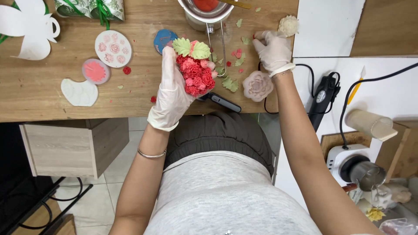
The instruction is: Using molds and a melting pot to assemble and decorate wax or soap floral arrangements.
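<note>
Head view: looking straight down on a wooden table (pixel 39 95), both hands gloved.
Left hand (pixel 172 89): wrapped around the flower cluster (pixel 196 72), red and pink blooms topped by pale green leaves, lifted just above the tabletop.
Right hand (pixel 273 50): fingertips pinching a small red piece (pixel 256 37) near the table's far right.
Nearby: pink rose (pixel 257 85) lying between the hands; round flower mould (pixel 113 48) well left.

Red and pink flower cluster (pixel 196 75) with pale green leaves (white glove (pixel 170 93) beneath); brown wood-grain table (pixel 39 87).
</note>
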